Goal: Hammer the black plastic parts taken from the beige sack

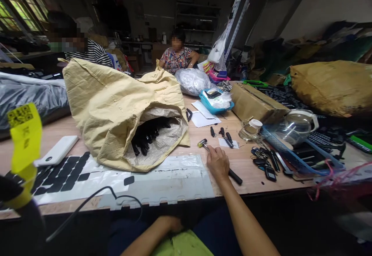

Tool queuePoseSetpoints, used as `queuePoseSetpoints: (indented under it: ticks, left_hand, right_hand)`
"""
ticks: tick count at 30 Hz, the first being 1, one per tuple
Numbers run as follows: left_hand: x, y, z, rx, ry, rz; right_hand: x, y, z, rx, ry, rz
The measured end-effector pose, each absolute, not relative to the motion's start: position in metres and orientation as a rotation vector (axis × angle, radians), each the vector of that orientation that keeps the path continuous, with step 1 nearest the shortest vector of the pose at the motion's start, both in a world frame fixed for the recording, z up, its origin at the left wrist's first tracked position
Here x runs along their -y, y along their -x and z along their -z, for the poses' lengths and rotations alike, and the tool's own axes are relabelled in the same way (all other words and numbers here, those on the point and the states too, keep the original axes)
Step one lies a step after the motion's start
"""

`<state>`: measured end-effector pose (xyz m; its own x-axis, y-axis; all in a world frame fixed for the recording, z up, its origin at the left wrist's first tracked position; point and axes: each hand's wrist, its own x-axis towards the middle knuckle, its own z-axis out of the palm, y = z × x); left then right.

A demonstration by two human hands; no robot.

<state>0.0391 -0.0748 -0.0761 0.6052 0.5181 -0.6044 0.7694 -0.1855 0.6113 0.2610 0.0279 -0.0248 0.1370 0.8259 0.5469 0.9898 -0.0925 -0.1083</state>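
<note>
On the right half of the table, my right hand [217,162] is closed around the metal shaft of a small hammer [236,177]. The hammer's head, with a yellowish face, pokes out beyond my fingers, and its black grip shows below my palm. My left hand [172,223] is low at my lap, below the table edge; it is dark and blurred, so its fingers cannot be made out. Left of the hammer lies a large beige sack [116,120], its mouth facing me, with black pieces [147,137] inside. A grey plastic-covered sheet [177,180] lies in front of the sack.
Black screwdriver-like tools [226,137], keys [260,155], a blue tray [270,137] and a glass jug [296,128] stand to the right. A cardboard box [258,102] is behind. At left are a white power bank [59,150] and black pads [62,176]. Two people sit across the table.
</note>
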Motion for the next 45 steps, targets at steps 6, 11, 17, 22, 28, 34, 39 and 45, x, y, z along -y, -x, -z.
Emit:
queuePoseSetpoints:
  ticks: [6, 11, 17, 22, 28, 34, 39, 45]
  left_hand:
    - [0.058, -0.028, -0.015, -0.782, -1.861, 0.065]
    - [-0.016, -0.006, -0.064, -1.758, -1.805, -0.511]
    - [-0.073, 0.015, -0.072, -2.514, -1.426, -0.512]
    - [-0.080, 0.021, -0.067, -2.529, -1.347, -0.441]
    - [-0.076, 0.028, -0.060, -2.529, -1.352, -0.494]
    - [-0.054, 0.017, -0.046, -2.205, -1.780, -0.801]
    - [-0.040, -0.013, -0.024, -1.580, -2.047, -0.750]
    - [-0.037, -0.024, -0.009, -1.512, -2.113, -0.635]
  right_hand:
    - [-0.029, -0.264, 0.028, 1.752, 1.961, 0.496]
    - [-0.030, -0.263, 0.028, 1.737, 1.976, 0.504]
    - [-0.031, -0.261, 0.026, 1.756, 1.977, 0.508]
    - [-0.030, -0.261, 0.025, 1.762, 1.981, 0.502]
    - [-0.031, -0.259, 0.026, 1.743, 1.998, 0.531]
    - [-0.031, -0.260, 0.026, 1.752, 2.018, 0.530]
    - [-0.031, -0.260, 0.025, 1.757, 2.019, 0.517]
    - [-0.032, -0.257, 0.025, 1.741, 2.027, 0.517]
